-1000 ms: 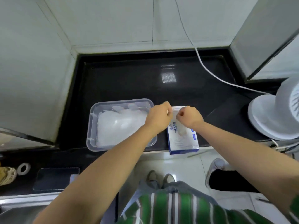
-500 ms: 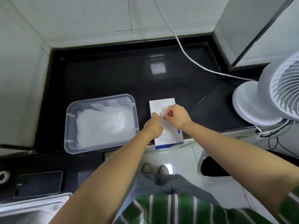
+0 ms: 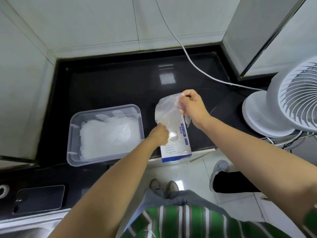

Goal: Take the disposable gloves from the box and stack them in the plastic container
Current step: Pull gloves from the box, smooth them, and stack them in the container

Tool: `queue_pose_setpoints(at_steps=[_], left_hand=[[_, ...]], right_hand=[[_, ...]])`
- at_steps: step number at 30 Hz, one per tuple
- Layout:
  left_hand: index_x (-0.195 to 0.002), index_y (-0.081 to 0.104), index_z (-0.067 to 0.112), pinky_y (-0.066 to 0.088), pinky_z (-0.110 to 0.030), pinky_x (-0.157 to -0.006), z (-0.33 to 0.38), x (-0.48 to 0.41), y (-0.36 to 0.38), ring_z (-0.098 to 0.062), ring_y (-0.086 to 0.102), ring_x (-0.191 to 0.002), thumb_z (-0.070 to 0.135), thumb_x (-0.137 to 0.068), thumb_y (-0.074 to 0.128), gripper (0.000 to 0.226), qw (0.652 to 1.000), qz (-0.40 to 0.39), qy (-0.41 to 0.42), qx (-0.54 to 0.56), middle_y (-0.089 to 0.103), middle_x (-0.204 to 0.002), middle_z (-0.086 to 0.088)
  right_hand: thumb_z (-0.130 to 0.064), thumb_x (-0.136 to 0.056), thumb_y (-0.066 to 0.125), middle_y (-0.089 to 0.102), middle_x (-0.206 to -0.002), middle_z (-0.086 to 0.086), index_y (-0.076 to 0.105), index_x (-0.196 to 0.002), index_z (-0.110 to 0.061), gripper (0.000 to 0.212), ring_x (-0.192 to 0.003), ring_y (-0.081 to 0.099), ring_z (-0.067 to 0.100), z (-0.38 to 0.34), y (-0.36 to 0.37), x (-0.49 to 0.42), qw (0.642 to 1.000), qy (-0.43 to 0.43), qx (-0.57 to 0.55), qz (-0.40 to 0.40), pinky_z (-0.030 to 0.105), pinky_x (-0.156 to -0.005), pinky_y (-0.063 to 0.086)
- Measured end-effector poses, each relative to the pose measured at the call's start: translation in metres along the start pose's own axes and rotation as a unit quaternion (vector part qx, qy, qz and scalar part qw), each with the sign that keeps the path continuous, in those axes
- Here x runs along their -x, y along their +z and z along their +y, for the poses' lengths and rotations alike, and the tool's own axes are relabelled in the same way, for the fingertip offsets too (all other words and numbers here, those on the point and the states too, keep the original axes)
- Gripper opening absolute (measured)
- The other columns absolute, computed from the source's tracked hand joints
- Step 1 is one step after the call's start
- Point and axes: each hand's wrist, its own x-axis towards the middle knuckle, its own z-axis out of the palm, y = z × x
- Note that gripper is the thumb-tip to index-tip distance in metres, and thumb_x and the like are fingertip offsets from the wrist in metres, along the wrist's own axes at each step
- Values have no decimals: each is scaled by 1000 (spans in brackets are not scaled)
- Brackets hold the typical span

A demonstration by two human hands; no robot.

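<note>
Head | glove point(image 3: 169, 110) pinched in right hand point(image 3: 193, 107) — above box point(image 3: 176, 146)

The glove box point(image 3: 176, 148) carries blue printed labels and glove outlines, its characters too small to read

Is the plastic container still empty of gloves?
No, the plastic container already holds a pile of clear gloves.
</note>
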Motion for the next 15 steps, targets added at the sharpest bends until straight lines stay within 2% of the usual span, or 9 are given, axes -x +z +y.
queue_pose_setpoints(at_steps=[2, 4, 6, 7, 8, 11, 12, 13, 15], left_hand=[[-128, 51, -7, 53, -32, -68, 8, 2, -7, -20, 59, -73, 20, -103, 38, 38, 984, 38, -19, 170, 59, -93, -13], [-118, 59, 2, 54, -32, -75, 19, 9, -18, -22, 63, -83, 32, -104, 34, 42, 937, 67, -5, 343, 64, -98, -13], [-115, 62, 10, 55, -33, -86, 26, 16, -32, -20, 67, -93, 52, -102, 27, 57, 886, 87, 21, 455, 70, -106, -9], [-119, 62, 12, 53, -36, -93, 28, 17, -37, -20, 67, -100, 64, -97, 26, 67, 874, 90, 24, 477, 70, -111, -9], [-123, 62, 13, 50, -37, -97, 28, 20, -41, -21, 66, -106, 74, -91, 25, 78, 872, 89, 26, 480, 70, -115, -9], [-124, 63, 17, 42, -31, -97, 32, 33, -47, -16, 61, -110, 90, -70, 21, 100, 908, 96, 54, 404, 69, -116, -3], [-121, 63, 18, 41, -30, -95, 32, 36, -47, -13, 61, -106, 90, -72, 27, 94, 922, 96, 58, 369, 68, -113, 1], [-117, 63, 19, 42, -27, -91, 33, 40, -47, -10, 60, -101, 83, -78, 39, 79, 935, 101, 68, 332, 68, -106, 4], [-108, 65, 16, 49, -25, -82, 28, 39, -45, -14, 64, -94, 48, -89, 65, 37, 954, 135, 87, 255, 67, -95, 4]], right_hand=[[-5, -95, 51, 58, -81, 1, 55, -97, -14, 10, -70, 57, 11, 3, -3, -2, 999, 28, 0, -30, 24, -65, 50], [3, -92, 54, 61, -86, 3, 55, -98, -15, 19, -78, 60, 15, 10, -5, 0, 996, 59, -26, -65, 27, -72, 51], [9, -89, 56, 61, -86, 5, 53, -107, -15, 30, -78, 61, 17, 17, -5, 3, 994, 75, -25, -78, 26, -71, 51], [10, -88, 57, 61, -86, 5, 52, -112, -15, 35, -76, 61, 17, 19, -4, 5, 994, 76, -15, -75, 25, -71, 52], [10, -88, 58, 61, -86, 6, 51, -115, -15, 38, -75, 60, 18, 21, -4, 7, 995, 72, -1, -67, 25, -71, 52], [6, -88, 62, 62, -88, 7, 48, -121, -16, 42, -75, 62, 17, 21, 5, 11, 998, 50, 21, -22, 25, -70, 53], [6, -88, 62, 62, -89, 7, 48, -122, -16, 43, -75, 63, 17, 21, 8, 12, 999, 44, 24, -6, 25, -69, 55], [6, -88, 61, 61, -89, 7, 47, -122, -17, 44, -74, 63, 17, 20, 12, 13, 999, 37, 25, 3, 24, -68, 55], [7, -86, 62, 61, -90, 7, 49, -121, -16, 44, -74, 63, 17, 19, 19, 14, 999, 27, 17, -12, 25, -67, 55]])
